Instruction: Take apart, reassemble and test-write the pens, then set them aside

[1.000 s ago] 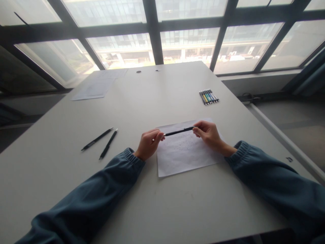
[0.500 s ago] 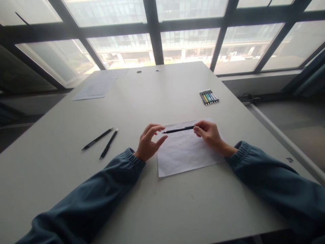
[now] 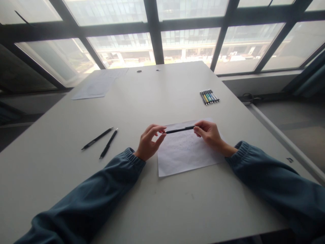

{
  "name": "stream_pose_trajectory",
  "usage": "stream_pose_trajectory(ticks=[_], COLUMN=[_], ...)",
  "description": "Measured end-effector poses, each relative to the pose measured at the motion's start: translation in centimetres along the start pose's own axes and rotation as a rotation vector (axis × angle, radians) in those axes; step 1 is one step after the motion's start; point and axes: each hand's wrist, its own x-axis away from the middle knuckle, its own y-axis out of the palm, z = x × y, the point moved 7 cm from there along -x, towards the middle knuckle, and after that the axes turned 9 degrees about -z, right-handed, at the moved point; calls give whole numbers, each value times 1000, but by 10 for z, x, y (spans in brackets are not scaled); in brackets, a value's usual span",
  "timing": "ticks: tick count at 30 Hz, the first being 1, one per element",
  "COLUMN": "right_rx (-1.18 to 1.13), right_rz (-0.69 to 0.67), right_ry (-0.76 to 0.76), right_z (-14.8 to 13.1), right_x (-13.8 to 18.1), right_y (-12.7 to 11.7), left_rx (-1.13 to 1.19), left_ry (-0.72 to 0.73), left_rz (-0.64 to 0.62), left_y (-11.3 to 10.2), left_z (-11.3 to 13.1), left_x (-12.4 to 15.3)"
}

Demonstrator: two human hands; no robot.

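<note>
A black pen is held level above a white sheet of paper that bears faint marks. My right hand grips the pen's right end between thumb and fingers. At the other end, my left hand pinches the tip with thumb and forefinger. To the left of that hand, two more black pens lie on the table: one farther pen and one nearer pen, side by side and slanted.
A row of several pens or markers with coloured barrels lies at the right on the white table. Papers rest at the far left. Two small items, a round one and a dark one, sit near the far edge by the windows.
My left thumb and forefinger have closed onto the pen's tip; before, they were apart around it. My right hand keeps its grip, and the pen has hardly moved.
</note>
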Motion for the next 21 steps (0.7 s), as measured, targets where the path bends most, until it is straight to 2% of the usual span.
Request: stream_pose_trajectory(ticks=[15, 21], right_rx=[-22, -67], right_rz=[-121, -141], right_ry=[20, 17], right_z=[-4, -7], right_x=[0, 1], right_y=[9, 11], left_rx=[3, 66], left_ry=[-61, -155], left_rz=[-22, -66], left_y=[2, 7], left_z=[-6, -13], left_x=[1, 6])
